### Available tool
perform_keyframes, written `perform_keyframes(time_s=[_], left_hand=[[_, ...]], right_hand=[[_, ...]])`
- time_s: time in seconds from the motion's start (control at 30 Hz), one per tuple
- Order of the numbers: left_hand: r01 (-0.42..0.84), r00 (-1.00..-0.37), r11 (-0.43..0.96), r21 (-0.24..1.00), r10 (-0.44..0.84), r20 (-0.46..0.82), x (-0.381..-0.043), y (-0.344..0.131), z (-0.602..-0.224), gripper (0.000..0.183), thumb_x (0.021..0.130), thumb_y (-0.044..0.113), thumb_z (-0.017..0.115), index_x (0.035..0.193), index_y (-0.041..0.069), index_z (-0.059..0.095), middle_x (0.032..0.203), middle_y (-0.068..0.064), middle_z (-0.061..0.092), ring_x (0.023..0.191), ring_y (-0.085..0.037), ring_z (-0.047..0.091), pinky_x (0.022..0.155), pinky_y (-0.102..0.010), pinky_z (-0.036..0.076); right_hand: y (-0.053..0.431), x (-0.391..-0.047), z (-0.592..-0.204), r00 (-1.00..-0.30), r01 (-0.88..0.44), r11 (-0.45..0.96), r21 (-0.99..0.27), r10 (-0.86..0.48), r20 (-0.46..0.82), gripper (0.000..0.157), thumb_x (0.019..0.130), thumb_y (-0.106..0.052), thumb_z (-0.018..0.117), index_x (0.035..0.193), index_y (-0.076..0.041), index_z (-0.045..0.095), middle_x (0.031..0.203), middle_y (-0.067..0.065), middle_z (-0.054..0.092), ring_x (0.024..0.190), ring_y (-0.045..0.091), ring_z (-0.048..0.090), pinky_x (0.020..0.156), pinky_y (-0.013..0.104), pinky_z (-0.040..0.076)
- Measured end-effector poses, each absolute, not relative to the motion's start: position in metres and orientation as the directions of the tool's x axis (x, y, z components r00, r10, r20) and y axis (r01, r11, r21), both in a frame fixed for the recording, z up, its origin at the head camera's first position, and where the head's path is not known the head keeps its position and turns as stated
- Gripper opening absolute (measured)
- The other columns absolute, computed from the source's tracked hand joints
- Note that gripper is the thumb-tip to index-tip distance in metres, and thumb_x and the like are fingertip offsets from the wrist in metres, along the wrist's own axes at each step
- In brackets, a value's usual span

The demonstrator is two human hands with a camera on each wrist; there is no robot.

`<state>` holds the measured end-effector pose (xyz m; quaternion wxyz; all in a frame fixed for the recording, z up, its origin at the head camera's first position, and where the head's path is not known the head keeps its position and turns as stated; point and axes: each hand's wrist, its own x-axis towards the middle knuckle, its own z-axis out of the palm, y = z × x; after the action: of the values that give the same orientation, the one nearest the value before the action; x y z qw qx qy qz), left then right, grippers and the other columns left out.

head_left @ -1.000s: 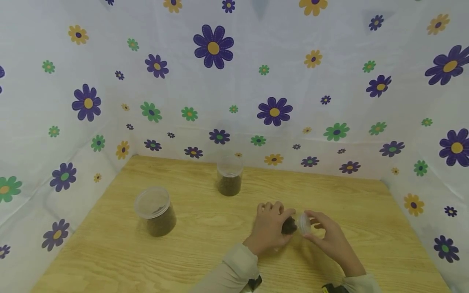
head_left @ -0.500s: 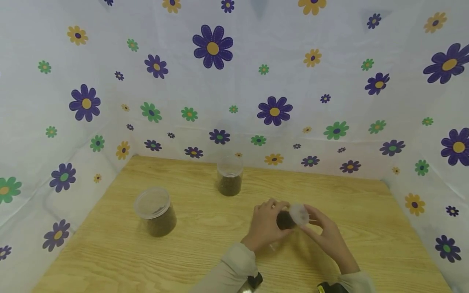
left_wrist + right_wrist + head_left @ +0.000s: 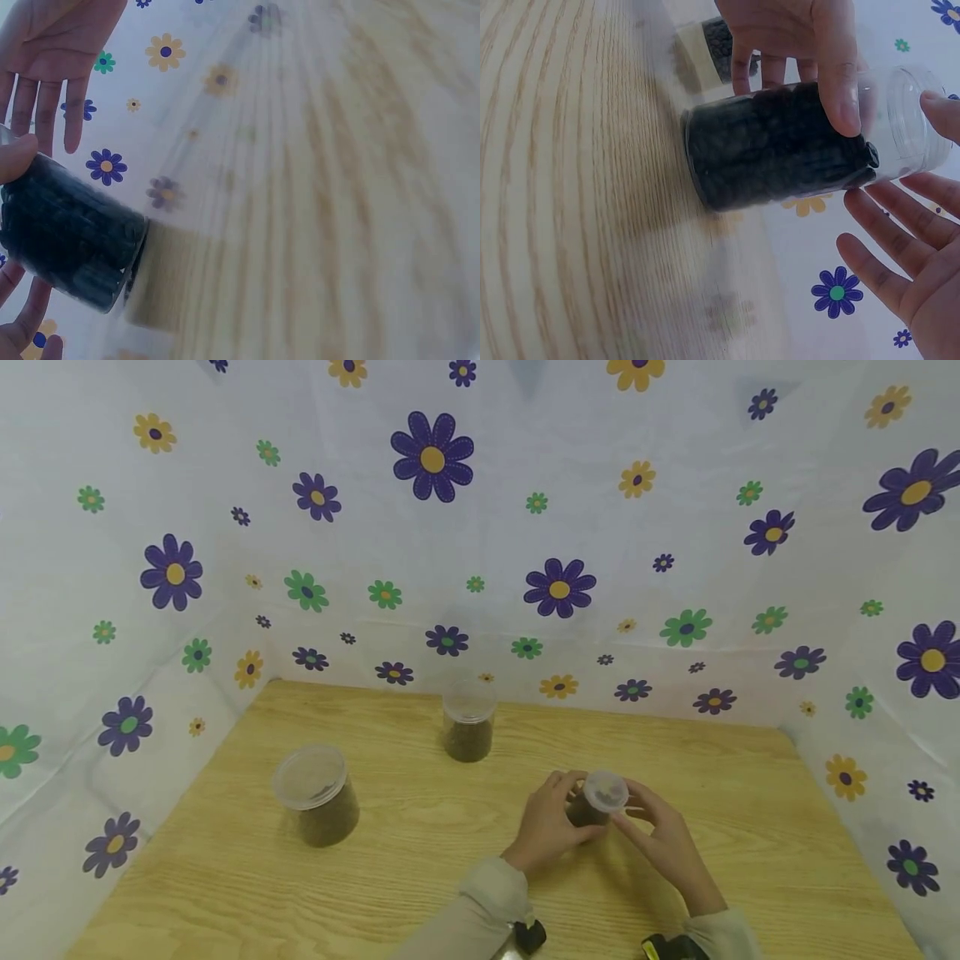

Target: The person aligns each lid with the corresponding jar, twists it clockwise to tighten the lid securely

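Note:
A small clear jar [image 3: 585, 811], part filled with dark bean-like pieces, leans slightly to the right in the head view. My left hand [image 3: 543, 822] grips its body, thumb on the near side. At the top, my right hand [image 3: 667, 839] pinches the clear lid [image 3: 606, 792] between thumb and fingers. The right wrist view shows the jar's dark contents [image 3: 772, 154] filling most of it, with the lid [image 3: 919, 124] fitted over the mouth. Only the dark body [image 3: 75, 232] shows in the left wrist view. Whether the jar's base touches the table cannot be told.
Two larger clear jars with dark contents stand on the wooden table [image 3: 420, 860]: one jar [image 3: 326, 814] at the left, another jar [image 3: 468, 735] at the back. White cloth [image 3: 495, 543] printed with flowers encloses the back and both sides.
The held jar has swung from tipped towards the right to nearly upright. Its lid, seen edge-on earlier, now faces up. Both hands keep hold of it; the other jars stay put.

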<state>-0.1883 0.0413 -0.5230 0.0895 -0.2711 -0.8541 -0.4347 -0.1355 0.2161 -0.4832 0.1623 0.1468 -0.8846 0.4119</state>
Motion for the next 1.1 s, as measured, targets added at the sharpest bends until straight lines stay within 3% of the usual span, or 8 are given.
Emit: perform_keyframes(time_s=[0.1, 0.33, 0.53, 0.77, 0.9, 0.97, 1.1], left_hand=[[0.502, -0.856, 0.454, 0.736, 0.379, 0.351, -0.189, 0.044, -0.523, 0.069, 0.07, 0.039, 0.081, 0.129, 0.025, 0.049, 0.106, 0.003, 0.056, 0.092, -0.012, 0.06, 0.081, -0.029, 0.047], [0.428, -0.886, 0.437, 0.791, 0.377, 0.27, -0.198, 0.052, -0.523, 0.071, 0.071, 0.04, 0.08, 0.132, 0.026, 0.047, 0.108, 0.003, 0.055, 0.096, -0.013, 0.059, 0.079, -0.027, 0.048], [0.416, -0.888, 0.403, 0.815, 0.376, 0.267, -0.213, 0.068, -0.525, 0.069, 0.071, 0.036, 0.081, 0.131, 0.024, 0.05, 0.112, 0.0, 0.057, 0.098, -0.014, 0.059, 0.081, -0.026, 0.049], [0.397, -0.896, 0.395, 0.828, 0.364, 0.256, -0.227, 0.086, -0.527, 0.069, 0.071, 0.034, 0.081, 0.131, 0.021, 0.051, 0.116, -0.001, 0.058, 0.101, -0.013, 0.059, 0.083, -0.023, 0.048], [0.369, -0.91, 0.355, 0.859, 0.325, 0.256, -0.228, 0.092, -0.521, 0.065, 0.072, 0.028, 0.081, 0.129, 0.017, 0.053, 0.118, -0.003, 0.062, 0.104, -0.016, 0.06, 0.086, -0.025, 0.05], [0.354, -0.918, 0.321, 0.879, 0.298, 0.261, -0.229, 0.096, -0.52, 0.061, 0.073, 0.025, 0.081, 0.126, 0.015, 0.053, 0.119, -0.004, 0.063, 0.107, -0.017, 0.061, 0.089, -0.028, 0.05], [0.324, -0.934, 0.284, 0.902, 0.247, 0.258, -0.235, 0.103, -0.527, 0.055, 0.073, 0.023, 0.08, 0.12, 0.016, 0.052, 0.121, -0.003, 0.063, 0.111, -0.017, 0.06, 0.092, -0.03, 0.05]], right_hand=[[0.216, -0.138, -0.483, -0.917, -0.363, 0.615, -0.7, -0.104, 0.384, 0.044, 0.085, -0.007, 0.066, 0.126, 0.003, 0.053, 0.12, 0.02, 0.062, 0.098, 0.005, 0.059, 0.082, 0.044, 0.053], [0.219, -0.145, -0.485, -0.928, -0.323, 0.618, -0.717, -0.057, 0.369, 0.042, 0.087, -0.007, 0.065, 0.125, 0.003, 0.053, 0.121, 0.021, 0.061, 0.099, 0.032, 0.063, 0.082, 0.043, 0.054], [0.228, -0.156, -0.487, -0.919, -0.313, 0.624, -0.716, -0.01, 0.393, 0.043, 0.086, -0.006, 0.066, 0.126, 0.003, 0.054, 0.12, 0.022, 0.061, 0.098, 0.023, 0.062, 0.08, 0.04, 0.055], [0.239, -0.166, -0.486, -0.918, -0.306, 0.624, -0.719, 0.006, 0.396, 0.041, 0.088, -0.006, 0.063, 0.126, 0.005, 0.052, 0.12, 0.025, 0.06, 0.1, 0.038, 0.062, 0.081, 0.044, 0.054], [0.242, -0.174, -0.484, -0.928, -0.267, 0.619, -0.739, 0.041, 0.37, 0.04, 0.089, -0.009, 0.062, 0.126, 0.006, 0.052, 0.12, 0.026, 0.059, 0.102, 0.039, 0.061, 0.083, 0.043, 0.054], [0.244, -0.179, -0.484, -0.931, -0.244, 0.619, -0.747, 0.064, 0.358, 0.04, 0.09, -0.01, 0.062, 0.125, 0.005, 0.052, 0.119, 0.025, 0.06, 0.099, 0.024, 0.064, 0.083, 0.035, 0.054], [0.247, -0.187, -0.487, -0.935, -0.22, 0.621, -0.752, 0.086, 0.344, 0.041, 0.09, -0.014, 0.062, 0.127, 0.002, 0.052, 0.12, 0.024, 0.06, 0.099, 0.021, 0.064, 0.084, 0.036, 0.054]])
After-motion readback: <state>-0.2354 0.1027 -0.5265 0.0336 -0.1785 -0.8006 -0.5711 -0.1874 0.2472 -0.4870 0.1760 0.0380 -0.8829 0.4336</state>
